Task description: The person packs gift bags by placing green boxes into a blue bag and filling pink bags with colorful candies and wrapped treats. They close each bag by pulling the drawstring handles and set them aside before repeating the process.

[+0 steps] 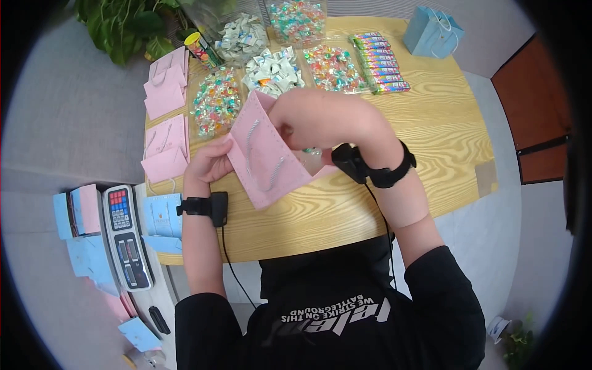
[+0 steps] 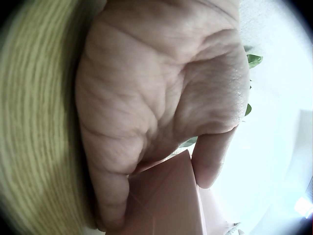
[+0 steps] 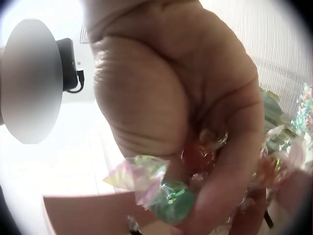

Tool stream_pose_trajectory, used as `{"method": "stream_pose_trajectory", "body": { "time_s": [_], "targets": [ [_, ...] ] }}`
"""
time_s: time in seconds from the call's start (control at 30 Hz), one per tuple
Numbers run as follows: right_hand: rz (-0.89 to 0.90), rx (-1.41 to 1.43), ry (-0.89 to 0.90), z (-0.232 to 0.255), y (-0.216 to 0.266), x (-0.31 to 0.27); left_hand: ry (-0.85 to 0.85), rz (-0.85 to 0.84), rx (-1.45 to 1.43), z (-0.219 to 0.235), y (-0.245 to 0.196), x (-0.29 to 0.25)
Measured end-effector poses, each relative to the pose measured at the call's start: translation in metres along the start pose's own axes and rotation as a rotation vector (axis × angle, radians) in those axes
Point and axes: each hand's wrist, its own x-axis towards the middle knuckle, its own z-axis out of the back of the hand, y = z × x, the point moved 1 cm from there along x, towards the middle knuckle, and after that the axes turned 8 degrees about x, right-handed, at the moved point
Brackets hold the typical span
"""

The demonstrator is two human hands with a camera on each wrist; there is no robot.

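Observation:
A pink paper bag (image 1: 262, 161) with silvery rope handles is tilted over the near part of the table. My left hand (image 1: 211, 161) grips its left edge, and the left wrist view shows the thumb (image 2: 211, 159) and fingers on either side of a bag corner (image 2: 164, 200). My right hand (image 1: 324, 117) is at the bag's opening, its fingertips hidden behind the bag wall in the head view. In the right wrist view the curled fingers hold several wrapped candies, among them a green candy (image 3: 172, 201) and a red candy (image 3: 198, 157), close over the bag's edge (image 3: 98, 213).
Behind the bag stand trays of colourful candies (image 1: 214, 102), white-wrapped sweets (image 1: 274, 73) and a row of candy sticks (image 1: 381, 63). Pink bags (image 1: 165, 145) and blue bags (image 1: 163, 216) line the left edge beside a scale (image 1: 127, 237). A light-blue bag (image 1: 431, 34) stands far right.

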Motion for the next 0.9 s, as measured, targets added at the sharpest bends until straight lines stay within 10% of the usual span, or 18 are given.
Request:
{"method": "stream_pose_trajectory", "body": {
  "time_s": [0.4, 0.57, 0.9],
  "targets": [
    [0.115, 0.037, 0.085, 0.006, -0.004, -0.011, -0.017, 0.001, -0.112, -0.004, -0.001, 0.001],
    [0.205, 0.082, -0.186, 0.033, -0.031, -0.020, 0.063, -0.019, -0.003, -0.006, -0.003, 0.002],
    [-0.408, -0.344, -0.592, 0.055, -0.116, -0.023, 0.079, -0.035, -0.007, -0.005, -0.001, 0.003]
  ]
}}
